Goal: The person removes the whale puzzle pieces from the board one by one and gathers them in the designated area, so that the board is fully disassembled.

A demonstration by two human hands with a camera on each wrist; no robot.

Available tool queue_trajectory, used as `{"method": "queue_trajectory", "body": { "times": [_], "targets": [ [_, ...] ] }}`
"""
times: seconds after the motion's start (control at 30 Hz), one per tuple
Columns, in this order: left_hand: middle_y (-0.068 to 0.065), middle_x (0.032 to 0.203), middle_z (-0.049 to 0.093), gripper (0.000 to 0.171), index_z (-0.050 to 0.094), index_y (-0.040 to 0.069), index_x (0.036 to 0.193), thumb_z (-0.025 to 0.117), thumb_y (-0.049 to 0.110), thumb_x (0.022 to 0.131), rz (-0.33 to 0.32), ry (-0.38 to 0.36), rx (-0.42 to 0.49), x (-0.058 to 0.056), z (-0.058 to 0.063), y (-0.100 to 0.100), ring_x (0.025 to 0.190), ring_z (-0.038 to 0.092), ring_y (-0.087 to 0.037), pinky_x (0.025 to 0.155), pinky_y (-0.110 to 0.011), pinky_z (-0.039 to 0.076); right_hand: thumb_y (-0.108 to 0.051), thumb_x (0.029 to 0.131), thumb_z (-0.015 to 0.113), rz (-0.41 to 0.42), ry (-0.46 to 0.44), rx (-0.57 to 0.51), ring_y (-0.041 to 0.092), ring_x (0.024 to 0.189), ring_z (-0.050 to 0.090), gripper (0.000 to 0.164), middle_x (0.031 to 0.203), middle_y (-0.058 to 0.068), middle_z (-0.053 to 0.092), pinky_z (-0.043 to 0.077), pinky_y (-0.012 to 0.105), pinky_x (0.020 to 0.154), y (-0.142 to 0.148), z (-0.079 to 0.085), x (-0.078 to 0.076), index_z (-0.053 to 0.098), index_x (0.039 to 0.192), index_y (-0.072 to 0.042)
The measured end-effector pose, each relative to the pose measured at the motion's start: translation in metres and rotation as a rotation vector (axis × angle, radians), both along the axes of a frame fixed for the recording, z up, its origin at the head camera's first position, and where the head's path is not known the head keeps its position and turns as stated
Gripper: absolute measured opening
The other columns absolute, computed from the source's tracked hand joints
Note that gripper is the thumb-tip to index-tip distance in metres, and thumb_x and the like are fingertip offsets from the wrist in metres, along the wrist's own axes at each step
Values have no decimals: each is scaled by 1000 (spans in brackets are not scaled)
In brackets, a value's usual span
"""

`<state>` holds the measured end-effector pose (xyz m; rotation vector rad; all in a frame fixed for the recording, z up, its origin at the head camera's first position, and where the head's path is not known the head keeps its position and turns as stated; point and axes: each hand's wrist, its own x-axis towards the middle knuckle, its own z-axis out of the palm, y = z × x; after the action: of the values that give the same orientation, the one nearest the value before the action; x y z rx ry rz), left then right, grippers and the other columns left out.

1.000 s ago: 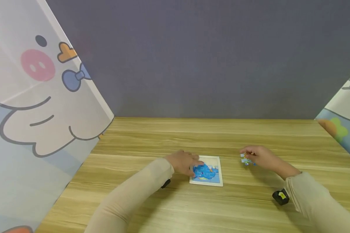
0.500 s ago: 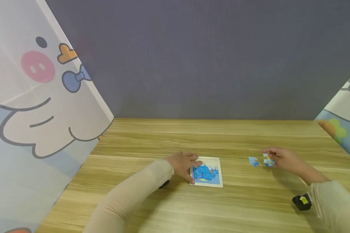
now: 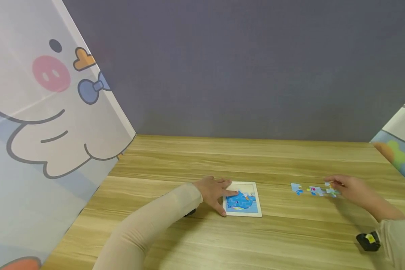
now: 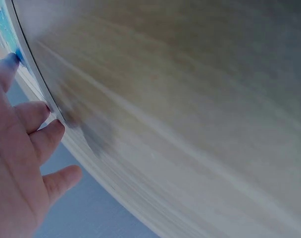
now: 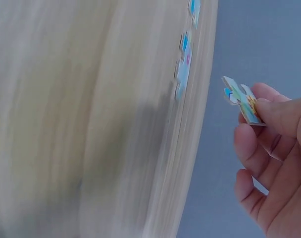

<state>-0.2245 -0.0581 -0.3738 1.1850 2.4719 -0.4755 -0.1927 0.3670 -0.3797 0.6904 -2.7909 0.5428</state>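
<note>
A square jigsaw puzzle board [image 3: 242, 215] with a pale frame and a blue animal picture lies flat on the table. My left hand [image 3: 212, 192] rests on its left side with the fingers spread; one fingertip touches the picture. Off to the right, my right hand [image 3: 354, 191] pinches a light blue and yellow puzzle piece [image 5: 243, 103] between thumb and fingers, above the table. Left of that hand, a blue puzzle piece [image 3: 295, 188] and another with a pink swirl [image 3: 315, 190] lie on the wood in a row.
The wooden table [image 3: 195, 157] meets a grey panel [image 3: 243, 67] at the back. A cartoon-printed panel [image 3: 84, 135] borders the left, and another printed panel [image 3: 398, 150] the right. Black wrist cameras, such as the right one [image 3: 368, 241], hang under the sleeves.
My right hand has moved right in steps, leaving two puzzle pieces lying on the table while a piece stays in its pinch. The left hand remains on the puzzle board.
</note>
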Motion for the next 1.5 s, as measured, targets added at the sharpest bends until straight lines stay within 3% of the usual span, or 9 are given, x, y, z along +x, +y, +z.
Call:
{"method": "queue_trajectory", "body": {
  "times": [0.27,0.57,0.83,1.07,1.23,1.4,1.5],
  "targets": [
    [0,160,10,83,16,41,152,51,71,83,4,-27,2,0,0,0,145,13,-15,112,-43,24,6,89,60,-94,-92,-1,-8,64,49,13,78,4,66,38,26,49,11,3,4,65,101,10],
    [8,160,10,82,17,40,153,53,68,84,26,-62,22,2,1,0,145,13,-14,113,-42,21,-2,91,61,-162,-96,-63,-8,62,47,12,73,-4,63,41,25,49,18,-4,9,67,98,7],
    [9,160,10,82,18,40,152,55,67,84,46,-71,12,3,2,2,145,12,-14,113,-41,21,-7,94,60,-236,-200,-77,-13,66,45,19,88,20,68,44,25,53,22,-3,8,67,101,9],
    [9,160,9,82,17,41,152,54,67,84,46,-76,6,3,3,3,145,11,-13,113,-42,21,-6,94,59,-257,-223,-90,-15,67,44,21,92,24,68,45,24,54,24,-6,8,66,102,11],
    [9,160,8,82,16,41,152,54,67,84,51,-87,3,3,3,3,145,10,-13,113,-42,21,-6,95,57,-255,-255,-104,-7,62,46,22,83,17,68,43,25,53,27,-10,7,66,102,12],
    [9,160,8,82,17,41,152,55,66,85,60,-104,17,3,2,4,145,9,-14,113,-43,21,-5,97,53,-277,-373,-185,3,57,51,27,73,-1,65,44,25,53,29,-9,5,60,107,18],
    [9,160,7,82,17,41,152,55,66,85,63,-107,19,2,1,4,145,9,-13,113,-44,21,-2,97,50,-285,-442,-252,6,56,54,25,74,-6,62,48,25,54,30,-9,5,58,108,19]
  ]
}}
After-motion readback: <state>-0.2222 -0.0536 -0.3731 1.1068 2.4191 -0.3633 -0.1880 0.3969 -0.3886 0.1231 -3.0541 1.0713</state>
